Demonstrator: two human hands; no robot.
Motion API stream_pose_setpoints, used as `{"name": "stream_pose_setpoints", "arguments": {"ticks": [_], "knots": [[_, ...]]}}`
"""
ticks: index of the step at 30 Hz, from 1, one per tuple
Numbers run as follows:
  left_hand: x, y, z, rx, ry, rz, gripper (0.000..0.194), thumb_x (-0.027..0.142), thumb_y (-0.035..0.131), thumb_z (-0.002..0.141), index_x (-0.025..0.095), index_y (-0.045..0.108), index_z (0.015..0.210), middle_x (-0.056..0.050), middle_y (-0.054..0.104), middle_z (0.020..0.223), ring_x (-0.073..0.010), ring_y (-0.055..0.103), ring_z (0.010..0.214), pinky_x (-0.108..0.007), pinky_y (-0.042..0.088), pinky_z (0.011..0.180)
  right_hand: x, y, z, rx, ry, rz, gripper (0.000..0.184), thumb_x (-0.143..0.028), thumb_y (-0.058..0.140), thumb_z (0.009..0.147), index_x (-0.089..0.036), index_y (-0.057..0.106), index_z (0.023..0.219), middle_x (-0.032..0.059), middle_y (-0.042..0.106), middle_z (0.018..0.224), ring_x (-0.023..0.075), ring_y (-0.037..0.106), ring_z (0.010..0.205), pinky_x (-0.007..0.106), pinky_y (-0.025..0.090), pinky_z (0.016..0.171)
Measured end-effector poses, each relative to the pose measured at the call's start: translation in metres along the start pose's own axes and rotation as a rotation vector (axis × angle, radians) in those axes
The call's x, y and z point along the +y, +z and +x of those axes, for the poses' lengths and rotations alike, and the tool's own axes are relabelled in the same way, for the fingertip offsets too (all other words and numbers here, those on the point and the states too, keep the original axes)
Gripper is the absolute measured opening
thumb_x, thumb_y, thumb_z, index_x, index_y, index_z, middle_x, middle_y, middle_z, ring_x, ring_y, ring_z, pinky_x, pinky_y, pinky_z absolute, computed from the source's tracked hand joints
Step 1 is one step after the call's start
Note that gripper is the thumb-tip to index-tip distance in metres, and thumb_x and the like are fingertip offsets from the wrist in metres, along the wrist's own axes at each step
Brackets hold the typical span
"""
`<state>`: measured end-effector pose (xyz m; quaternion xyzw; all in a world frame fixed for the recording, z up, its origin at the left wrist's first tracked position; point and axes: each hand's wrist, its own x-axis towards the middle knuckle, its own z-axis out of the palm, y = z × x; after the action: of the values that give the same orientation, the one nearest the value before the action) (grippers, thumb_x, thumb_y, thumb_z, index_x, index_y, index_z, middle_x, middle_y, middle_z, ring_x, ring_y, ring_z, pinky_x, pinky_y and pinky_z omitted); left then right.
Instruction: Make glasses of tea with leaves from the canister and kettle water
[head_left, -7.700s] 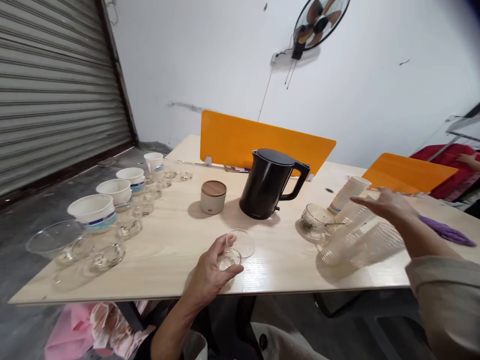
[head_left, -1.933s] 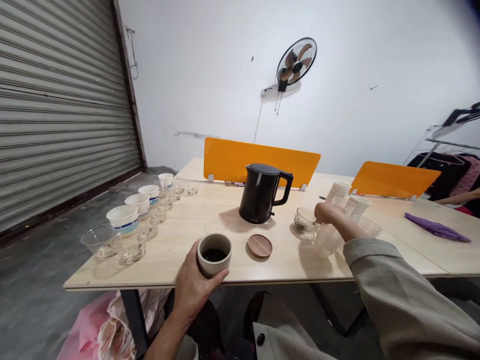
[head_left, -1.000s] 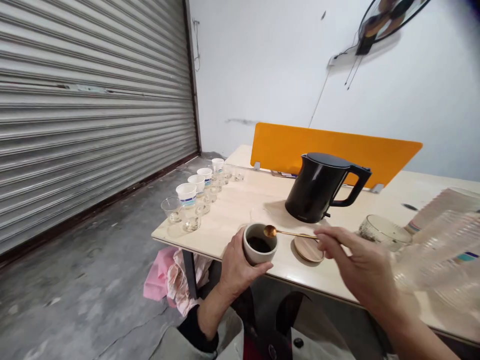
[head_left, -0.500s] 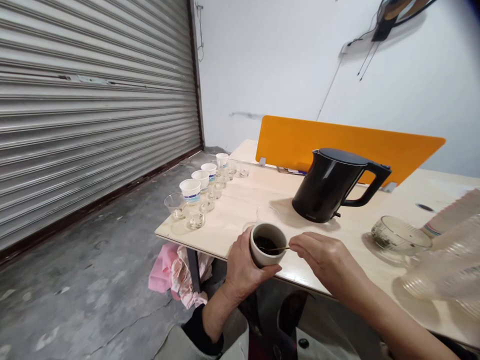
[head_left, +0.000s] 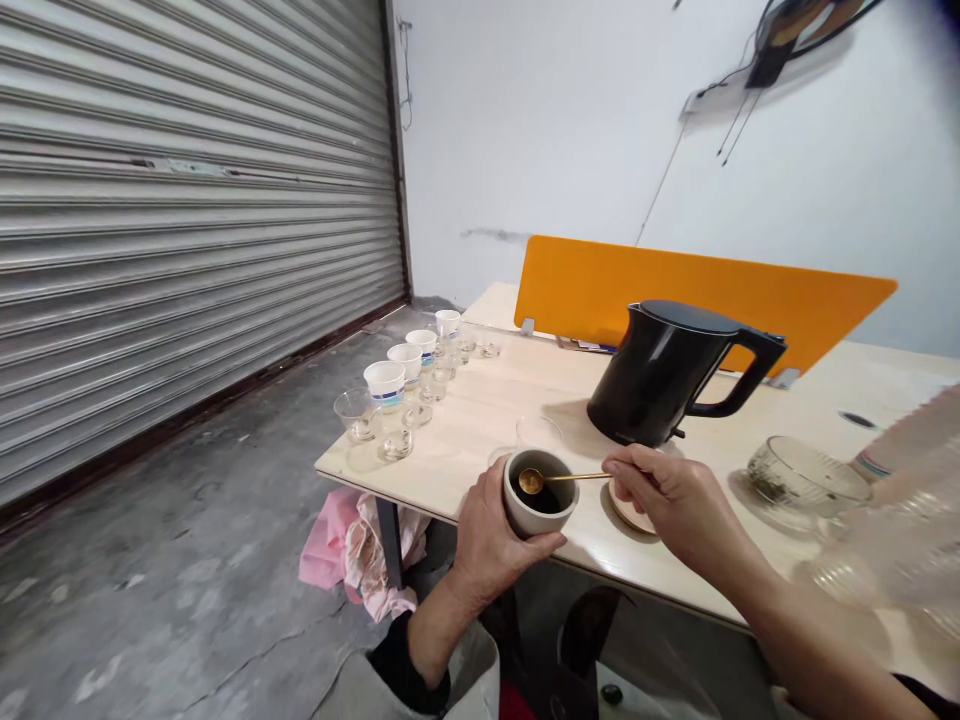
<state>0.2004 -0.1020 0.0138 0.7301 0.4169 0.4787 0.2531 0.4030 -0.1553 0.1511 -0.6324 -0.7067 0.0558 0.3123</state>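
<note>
My left hand [head_left: 491, 535] is wrapped round a pale ceramic cup [head_left: 534, 520] with dark liquid inside, held at the table's front edge. Between the fingers of my right hand [head_left: 667, 495] is the thin handle of a gold spoon [head_left: 532, 481]. The spoon's round bowl hangs over the liquid, within the cup's rim. Partly behind my right hand lies a round wooden lid or coaster [head_left: 628, 512]. A clear plastic cup [head_left: 537, 432] stands just beyond the ceramic cup.
A black kettle [head_left: 645, 380] stands before an orange divider [head_left: 577, 285]. Along the table's left edge run several white paper cups [head_left: 386, 385] and clear cups [head_left: 395, 440]. To the right are a glass bowl [head_left: 806, 475] and stacked clear plastic cups [head_left: 892, 530].
My right hand has moved up and to the right, lifting the spoon's bowl out of the dark liquid. The wooden disc has come into view. My left hand still holds the cup.
</note>
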Motion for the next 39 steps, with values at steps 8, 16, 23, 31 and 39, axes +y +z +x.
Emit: {"name": "stream_pose_setpoints", "arguments": {"ticks": [8, 16, 23, 31, 39], "knots": [[0.003, -0.001, 0.0, -0.011, -0.034, -0.022, 0.105, 0.046, 0.09, 0.058, 0.026, 0.037, 0.146, -0.011, 0.061, 0.132, -0.0361, 0.059, 0.122, -0.054, 0.049, 0.105, -0.008, 0.014, -0.005, -0.091, -0.238, -0.124, 0.028, -0.032, 0.045, 0.099, -0.022, 0.067, 0.085, 0.003, 0.069, 0.075, 0.0166, 0.063, 0.067, 0.027, 0.044, 0.061], [0.002, -0.001, 0.001, -0.009, -0.024, -0.003, 0.108, 0.047, 0.091, 0.058, 0.024, 0.036, 0.147, -0.013, 0.059, 0.135, -0.037, 0.059, 0.123, -0.055, 0.047, 0.106, -0.007, -0.004, -0.002, -0.036, 0.018, 0.078, 0.037, -0.044, 0.052, 0.098, -0.023, 0.058, 0.068, -0.0027, 0.057, 0.057, 0.012, 0.05, 0.053, 0.025, 0.038, 0.053], [-0.002, 0.0, 0.0, 0.011, 0.013, 0.006, 0.107, 0.056, 0.088, 0.062, 0.024, 0.034, 0.148, -0.013, 0.059, 0.137, -0.0371, 0.058, 0.125, -0.054, 0.047, 0.107, 0.025, 0.002, 0.004, -0.009, 0.201, 0.371, 0.038, -0.054, 0.058, 0.093, -0.021, 0.066, 0.075, 0.0002, 0.063, 0.058, 0.0129, 0.051, 0.054, 0.025, 0.04, 0.052], [0.0, -0.001, 0.0, 0.007, 0.013, 0.02, 0.108, 0.055, 0.089, 0.061, 0.022, 0.034, 0.148, -0.014, 0.059, 0.137, -0.0367, 0.058, 0.124, -0.056, 0.047, 0.107, 0.037, 0.006, 0.008, 0.087, 0.346, 0.586, 0.039, -0.058, 0.073, 0.08, -0.019, 0.069, 0.075, 0.0007, 0.062, 0.058, 0.0108, 0.052, 0.053, 0.022, 0.041, 0.05], [-0.001, 0.001, 0.0, 0.022, 0.033, 0.014, 0.107, 0.057, 0.088, 0.061, 0.023, 0.035, 0.148, -0.013, 0.06, 0.135, -0.036, 0.06, 0.123, -0.055, 0.048, 0.106, 0.035, -0.011, 0.021, 0.253, 0.285, 0.508, 0.037, -0.056, 0.072, 0.081, -0.02, 0.07, 0.078, 0.0, 0.062, 0.062, 0.0118, 0.053, 0.056, 0.024, 0.049, 0.056]]}}
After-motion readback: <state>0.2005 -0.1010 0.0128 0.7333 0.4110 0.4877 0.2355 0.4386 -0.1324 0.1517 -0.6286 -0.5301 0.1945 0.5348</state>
